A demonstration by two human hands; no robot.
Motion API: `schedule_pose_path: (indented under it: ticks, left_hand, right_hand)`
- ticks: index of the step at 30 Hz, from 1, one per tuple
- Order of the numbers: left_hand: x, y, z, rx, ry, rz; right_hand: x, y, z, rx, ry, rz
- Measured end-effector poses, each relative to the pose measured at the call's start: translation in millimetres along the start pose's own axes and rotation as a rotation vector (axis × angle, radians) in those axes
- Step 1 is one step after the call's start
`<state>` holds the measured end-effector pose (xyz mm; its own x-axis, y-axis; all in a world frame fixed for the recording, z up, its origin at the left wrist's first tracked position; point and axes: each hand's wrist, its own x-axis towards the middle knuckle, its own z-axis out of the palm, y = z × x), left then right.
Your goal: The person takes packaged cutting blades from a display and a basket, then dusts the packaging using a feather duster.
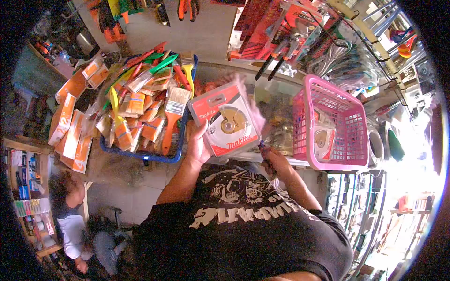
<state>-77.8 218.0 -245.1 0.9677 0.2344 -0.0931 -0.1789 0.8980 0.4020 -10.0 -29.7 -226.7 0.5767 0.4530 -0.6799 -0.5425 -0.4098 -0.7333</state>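
A red and white Makita saw blade package is tilted in front of my chest, its gold-centred disc showing through the clear plastic. My left hand grips it by the lower left edge, thumb on the front. Close to its lower right corner, my right hand is closed around a dark blue handle. A blurred pale pink shape runs along the package's right edge; whether it belongs to that handle I cannot tell. A pink plastic basket at the right holds another blade package.
A blue tray heaped with paintbrushes stands at the left, beside orange boxes. Packaged tools hang above the glass counter. Another person is at the lower left, near a chair.
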Motion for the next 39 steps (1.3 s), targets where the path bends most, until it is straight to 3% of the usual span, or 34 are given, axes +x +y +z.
schedule_pose_path:
  ticks: [5, 8, 10, 13, 18, 21, 25, 26, 31, 33, 36, 38, 39]
  left_hand:
    - [15, -8, -18, -0.072, -0.018, -0.147]
    - [22, -6, -13, -0.064, -0.101, -0.225]
    - [25, -6, -2, 0.041, -0.096, -0.157]
    - [29, -6, 0, 0.047, -0.098, -0.166]
    - [28, -4, 0, 0.164, -0.033, -0.075]
    - [36, -18, -26, -0.025, -0.107, -0.17]
    - [36, -20, -29, -0.041, -0.013, -0.221]
    - [37, -22, -35, -0.041, -0.018, -0.233]
    - [35, -21, -32, -0.036, -0.147, -0.25]
    - [36, -23, -34, 0.032, -0.135, -0.247]
    - [35, -18, -24, 0.004, -0.193, -0.259]
    - [40, -16, -25, 0.163, -0.221, -0.167]
    - [41, -17, -27, 0.039, -0.294, -0.196]
  right_hand:
    - [-32, 47, -1, 0.24, 0.14, -0.171]
    - [-52, 54, -2, -0.012, 0.262, -0.181]
    - [-49, 91, -14, 0.036, 0.27, -0.252]
    - [-72, 74, -5, 0.298, 0.209, -0.262]
    - [-84, 63, -6, 0.301, 0.125, -0.32]
    - [-81, 62, -5, 0.188, 0.15, -0.298]
    - [-72, 48, 7, 0.431, 0.205, -0.234]
    - [-66, 54, 3, 0.39, 0.162, -0.25]
    - [-52, 54, 9, -0.388, 0.202, -0.178]
    - [-38, 72, 10, -0.063, 0.249, -0.103]
    - [-24, 86, 8, -0.36, 0.302, -0.254]
    - [-31, 76, 18, -0.624, 0.322, -0.357]
    - [-28, 82, 14, -0.613, 0.343, -0.344]
